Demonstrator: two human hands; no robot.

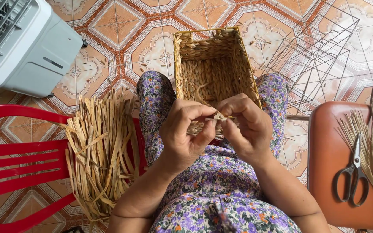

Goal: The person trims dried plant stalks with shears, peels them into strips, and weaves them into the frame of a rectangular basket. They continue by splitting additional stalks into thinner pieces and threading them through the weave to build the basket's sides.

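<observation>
From my head camera I look down at the basket point(212, 64), a rectangular woven one resting on my knees with its open mouth tipped toward me. My left hand point(184, 129) and right hand point(244, 127) are both closed at its near rim, fingers pinching the pale end of a strand point(219, 116) between them. I judge the strand light, dry and pliant, likely to fray or snap if bent sharply, so it is best pinched close to the weave. The basket seems stiff yet light; its rim gives the firmest hold. A bundle of flat fibre point(100, 151) lies on the red chair point(18, 155) to my left. Scissors point(352, 174) lie on the brown stool point(329, 172) to my right.
</observation>
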